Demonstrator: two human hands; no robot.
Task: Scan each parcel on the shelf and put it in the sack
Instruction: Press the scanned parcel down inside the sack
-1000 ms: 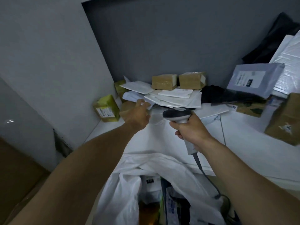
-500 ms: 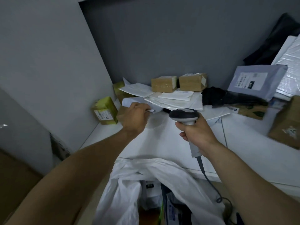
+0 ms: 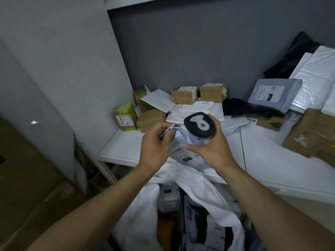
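Left hand (image 3: 155, 142) pinches the top edge of a pale mailer (image 3: 181, 142), fingers curled on it. Right hand (image 3: 215, 153) grips the scanner (image 3: 200, 126), thumb laid on the mailer near its label. The mailer sits over the shelf (image 3: 123, 149) edge, just above the open sack (image 3: 195, 187) — scan step, I judge. Next: turn the scanner onto the label, then drop the mailer in.

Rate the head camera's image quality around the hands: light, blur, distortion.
Head view: dim, even light; the scanner looks sharp, but the label on the held parcel is too soft to read; a small glare spot marks the left panel; wide-angle distortion leans the wall edges.
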